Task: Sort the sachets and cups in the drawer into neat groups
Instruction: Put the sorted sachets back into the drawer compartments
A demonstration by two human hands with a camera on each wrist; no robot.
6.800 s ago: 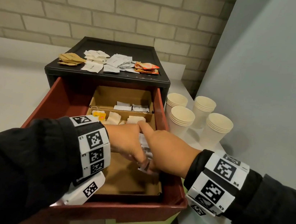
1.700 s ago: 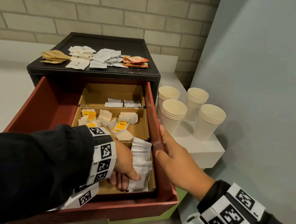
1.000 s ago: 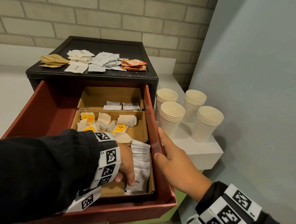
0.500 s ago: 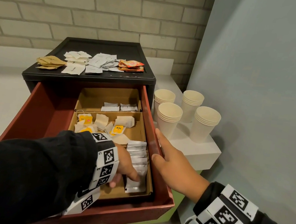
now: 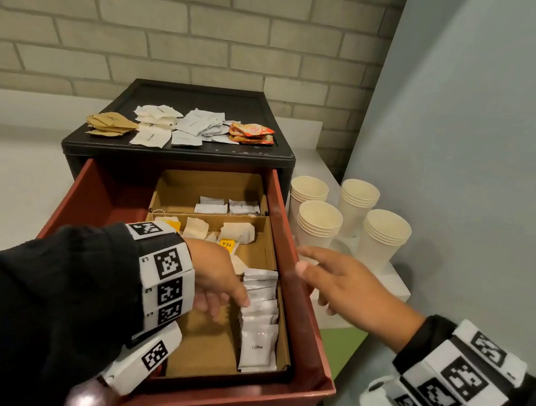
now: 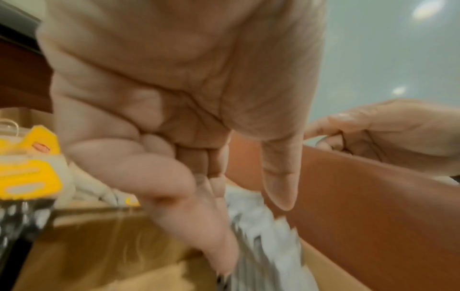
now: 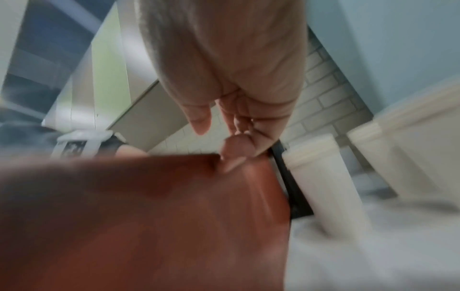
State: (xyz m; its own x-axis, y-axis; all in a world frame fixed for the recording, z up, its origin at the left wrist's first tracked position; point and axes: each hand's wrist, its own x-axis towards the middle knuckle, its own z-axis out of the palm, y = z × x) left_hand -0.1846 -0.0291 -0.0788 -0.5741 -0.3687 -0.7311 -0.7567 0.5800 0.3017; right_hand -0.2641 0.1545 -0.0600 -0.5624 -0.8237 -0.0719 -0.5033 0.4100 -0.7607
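The red drawer (image 5: pixel 289 260) stands pulled out, with a cardboard tray (image 5: pixel 207 344) inside. A row of white coffee sachets (image 5: pixel 259 321) stands on edge along the tray's right side. My left hand (image 5: pixel 230 300) is in the drawer, its straight fingers (image 6: pixel 219 246) touching the left side of that row (image 6: pixel 273 236); it grips nothing. Tea bags (image 5: pixel 233 232) with yellow tags lie in the middle compartment, and white sachets (image 5: pixel 225 205) in the back one. My right hand (image 5: pixel 313 277) hovers open over the drawer's right wall (image 7: pixel 174 196). Several stacks of paper cups (image 5: pixel 318 224) stand right of the drawer.
On the black cabinet top (image 5: pixel 198 98) lie piles of brown sachets (image 5: pixel 110 122), white sachets (image 5: pixel 175 122) and orange sachets (image 5: pixel 252 133). The cups (image 7: pixel 321 177) stand on a white ledge (image 5: pixel 395 284) against a grey-blue wall (image 5: pixel 486 163). A brick wall stands behind.
My right hand has come off the drawer's right wall and risen a little toward the cups, fingers spread. My left hand stays at the row of coffee sachets.
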